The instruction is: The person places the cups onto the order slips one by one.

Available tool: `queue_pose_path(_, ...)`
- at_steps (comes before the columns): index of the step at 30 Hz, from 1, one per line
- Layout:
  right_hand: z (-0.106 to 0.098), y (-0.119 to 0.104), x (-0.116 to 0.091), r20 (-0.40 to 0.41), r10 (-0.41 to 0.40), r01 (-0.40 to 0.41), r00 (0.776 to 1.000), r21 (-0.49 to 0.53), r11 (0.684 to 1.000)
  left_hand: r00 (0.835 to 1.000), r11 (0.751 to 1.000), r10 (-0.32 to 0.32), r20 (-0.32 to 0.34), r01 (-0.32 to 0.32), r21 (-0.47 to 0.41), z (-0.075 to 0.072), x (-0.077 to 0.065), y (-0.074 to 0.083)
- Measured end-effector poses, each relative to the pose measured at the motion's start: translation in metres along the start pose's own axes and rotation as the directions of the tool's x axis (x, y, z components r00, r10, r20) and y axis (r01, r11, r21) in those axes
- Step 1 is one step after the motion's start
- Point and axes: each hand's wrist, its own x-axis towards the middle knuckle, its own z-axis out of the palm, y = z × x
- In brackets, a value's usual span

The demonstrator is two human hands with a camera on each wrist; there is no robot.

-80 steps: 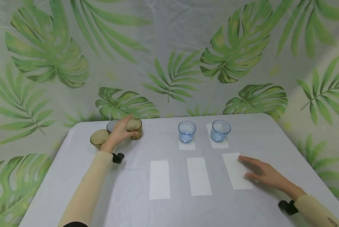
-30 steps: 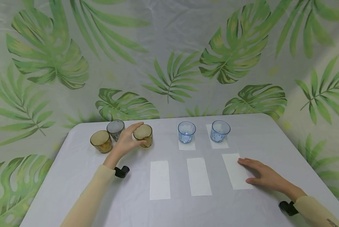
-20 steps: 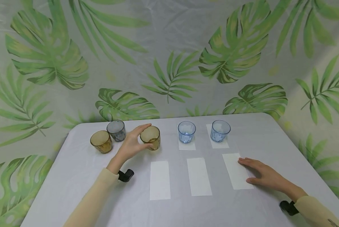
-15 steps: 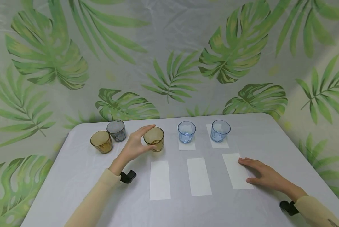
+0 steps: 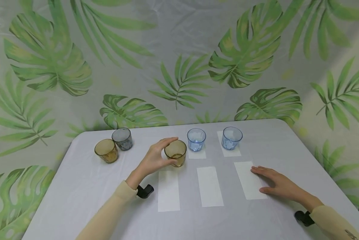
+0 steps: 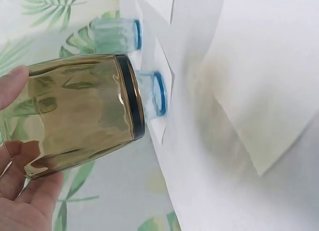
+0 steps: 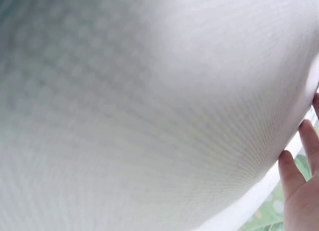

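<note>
My left hand (image 5: 155,158) grips an amber drinking glass (image 5: 175,150), thumb on the near side and fingers round the far side. In the left wrist view this glass (image 6: 79,111) is upright, its thick base held above the tablecloth. It hangs just behind the front-left white paper (image 5: 168,193). My right hand (image 5: 278,185) rests with relaxed, spread fingers at the right edge of the front-right paper (image 5: 248,181). The right wrist view shows mostly white cloth, with a few fingertips (image 7: 288,161) at its edge.
Two blue glasses (image 5: 196,140) (image 5: 232,138) stand on papers at the back. Another amber glass (image 5: 106,151) and a grey glass (image 5: 123,139) stand close together at the back left. A further paper (image 5: 210,186) lies front middle. Behind the table hangs a leaf-print cloth (image 5: 179,83).
My left hand has carried the amber glass from beside the grey glass rightward and nearer, toward the front-left paper. The right hand has stayed almost in place.
</note>
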Motion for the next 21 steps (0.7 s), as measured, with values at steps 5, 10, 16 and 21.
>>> queue_pose_path(5,0.001,0.000,0.000,-0.005,0.004,-0.004,1.000,-0.010,1.000,1.000,0.999,0.028,0.014,-0.028,-0.021,0.012,0.005,0.007)
queue_pose_path(10,0.000,0.000,0.000,-0.009,-0.001,0.001,1.000,-0.003,1.000,0.998,0.997,0.052,0.028,-0.051,-0.050,0.023,0.012,0.014)
queue_pose_path(16,0.000,0.000,0.000,-0.009,-0.009,0.009,1.000,0.010,1.000,0.995,0.995,0.079,0.054,-0.075,-0.066,0.038,0.019,0.021)
queue_pose_path(21,0.001,0.000,0.000,-0.012,-0.010,0.010,1.000,0.005,1.000,0.990,0.992,0.110,0.089,-0.103,-0.077,0.052,0.027,0.028)
